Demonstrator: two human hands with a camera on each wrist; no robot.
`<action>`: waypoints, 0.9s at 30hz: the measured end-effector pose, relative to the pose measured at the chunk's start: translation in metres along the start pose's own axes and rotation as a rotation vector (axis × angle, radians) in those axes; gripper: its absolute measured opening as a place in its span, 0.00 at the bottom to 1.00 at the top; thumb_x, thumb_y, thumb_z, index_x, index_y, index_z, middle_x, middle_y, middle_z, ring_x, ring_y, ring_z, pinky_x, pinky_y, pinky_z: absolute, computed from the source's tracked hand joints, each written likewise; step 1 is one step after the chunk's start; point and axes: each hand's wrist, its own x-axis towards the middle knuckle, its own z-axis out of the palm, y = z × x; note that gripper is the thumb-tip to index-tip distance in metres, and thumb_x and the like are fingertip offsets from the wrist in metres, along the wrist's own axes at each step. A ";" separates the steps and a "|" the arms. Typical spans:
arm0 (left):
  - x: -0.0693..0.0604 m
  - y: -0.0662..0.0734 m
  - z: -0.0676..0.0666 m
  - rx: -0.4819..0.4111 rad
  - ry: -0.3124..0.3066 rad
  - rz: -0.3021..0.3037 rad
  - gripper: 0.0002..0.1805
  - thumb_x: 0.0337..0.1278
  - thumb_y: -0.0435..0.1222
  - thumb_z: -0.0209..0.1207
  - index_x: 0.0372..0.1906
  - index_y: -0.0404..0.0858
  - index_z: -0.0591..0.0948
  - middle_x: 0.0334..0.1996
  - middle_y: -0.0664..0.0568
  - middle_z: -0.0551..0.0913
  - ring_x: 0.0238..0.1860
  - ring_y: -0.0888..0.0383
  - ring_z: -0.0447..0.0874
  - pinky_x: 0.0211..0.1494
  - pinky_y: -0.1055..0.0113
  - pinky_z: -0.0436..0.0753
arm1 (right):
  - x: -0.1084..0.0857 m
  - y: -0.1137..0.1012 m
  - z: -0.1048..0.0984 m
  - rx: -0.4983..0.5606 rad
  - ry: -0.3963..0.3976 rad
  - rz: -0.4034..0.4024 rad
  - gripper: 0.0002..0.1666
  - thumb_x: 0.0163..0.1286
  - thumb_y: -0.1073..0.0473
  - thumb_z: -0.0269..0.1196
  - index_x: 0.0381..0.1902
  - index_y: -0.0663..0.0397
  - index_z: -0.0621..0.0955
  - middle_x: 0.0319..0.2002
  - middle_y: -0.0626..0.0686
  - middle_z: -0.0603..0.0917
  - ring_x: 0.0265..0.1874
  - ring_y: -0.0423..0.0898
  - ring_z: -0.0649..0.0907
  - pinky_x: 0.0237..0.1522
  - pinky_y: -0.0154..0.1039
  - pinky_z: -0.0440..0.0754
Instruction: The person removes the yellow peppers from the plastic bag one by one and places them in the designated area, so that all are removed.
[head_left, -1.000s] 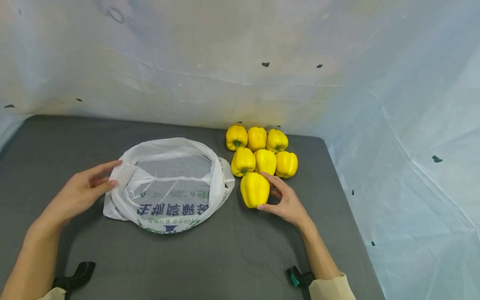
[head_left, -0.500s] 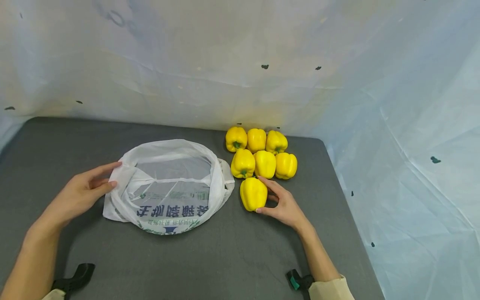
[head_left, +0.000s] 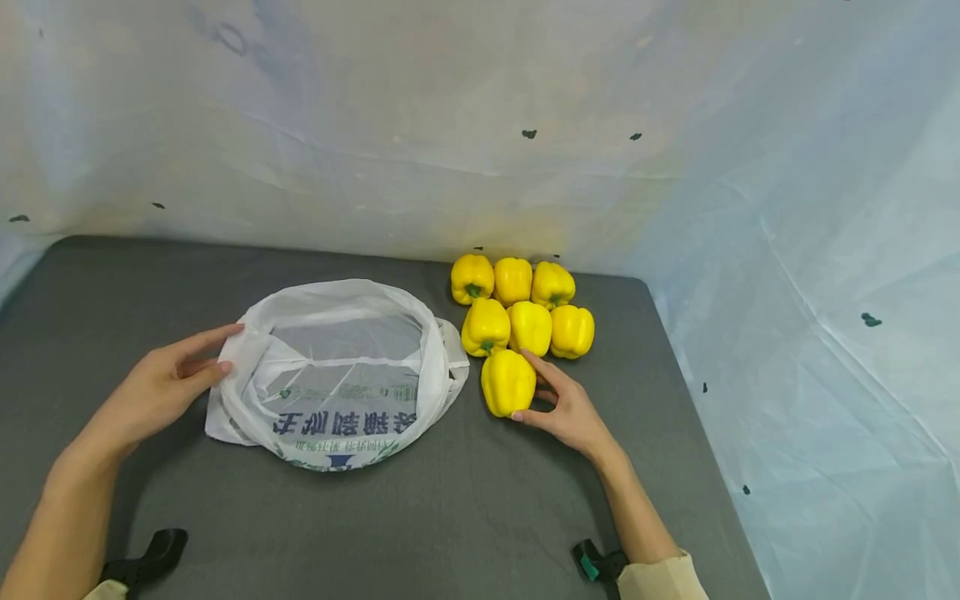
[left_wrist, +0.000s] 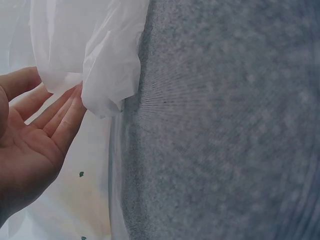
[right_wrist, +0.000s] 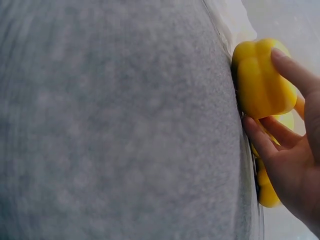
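Observation:
A white plastic bag (head_left: 442,375) with printed characters lies on the dark table, its mouth spread wide. My left hand (head_left: 153,392) holds its left rim lightly between fingertips and thumb. In the left wrist view the bag's edge (left_wrist: 112,70) hides the fingertips. To the right, my right hand (head_left: 570,412) grips a yellow bell pepper (head_left: 508,383), thumb on its near side and index finger on its far side. In the right wrist view this bell pepper (right_wrist: 262,80) sits between thumb and fingers; I cannot tell whether it touches the table.
Several more yellow bell peppers stand in two rows behind the gripped one, such as a front-row bell pepper (head_left: 572,332) and a back-row bell pepper (head_left: 553,283). Pale sheeting (head_left: 360,125) rises behind the table (head_left: 360,533) and along its right side.
The right hand has drawn the gripped pepper slightly toward the near edge, then slightly back toward the others. My left hand and the bag have barely moved.

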 end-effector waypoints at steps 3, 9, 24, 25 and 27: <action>-0.001 0.002 0.000 -0.010 0.000 0.004 0.31 0.73 0.43 0.55 0.76 0.45 0.64 0.68 0.31 0.68 0.44 0.86 0.67 0.37 0.81 0.72 | -0.001 0.004 0.001 -0.014 0.015 -0.011 0.54 0.57 0.54 0.76 0.77 0.39 0.62 0.74 0.48 0.65 0.65 0.49 0.73 0.58 0.42 0.78; -0.005 0.004 -0.001 -0.020 0.010 0.021 0.31 0.72 0.43 0.56 0.76 0.44 0.64 0.68 0.31 0.67 0.45 0.87 0.66 0.37 0.85 0.70 | 0.000 0.002 0.001 -0.091 0.040 -0.034 0.53 0.55 0.50 0.76 0.76 0.39 0.64 0.72 0.50 0.69 0.66 0.49 0.74 0.57 0.38 0.78; -0.010 0.006 -0.003 -0.011 0.025 0.006 0.32 0.72 0.46 0.55 0.76 0.48 0.63 0.70 0.37 0.67 0.53 0.70 0.76 0.40 0.87 0.68 | -0.004 -0.005 -0.003 -0.099 -0.015 -0.013 0.55 0.56 0.51 0.76 0.77 0.36 0.61 0.73 0.48 0.67 0.62 0.47 0.77 0.56 0.36 0.78; -0.011 0.007 -0.003 -0.014 0.029 0.006 0.31 0.72 0.46 0.55 0.76 0.49 0.63 0.70 0.38 0.68 0.50 0.77 0.74 0.40 0.87 0.68 | -0.005 -0.005 -0.004 -0.097 -0.019 -0.014 0.54 0.56 0.51 0.76 0.77 0.37 0.61 0.73 0.48 0.67 0.61 0.46 0.78 0.56 0.36 0.78; -0.012 0.007 -0.004 -0.023 0.033 0.010 0.31 0.72 0.46 0.55 0.76 0.50 0.64 0.70 0.39 0.68 0.47 0.86 0.68 0.41 0.88 0.68 | -0.007 -0.005 -0.006 -0.094 -0.024 -0.017 0.54 0.57 0.52 0.75 0.77 0.38 0.61 0.72 0.48 0.67 0.59 0.46 0.80 0.56 0.36 0.78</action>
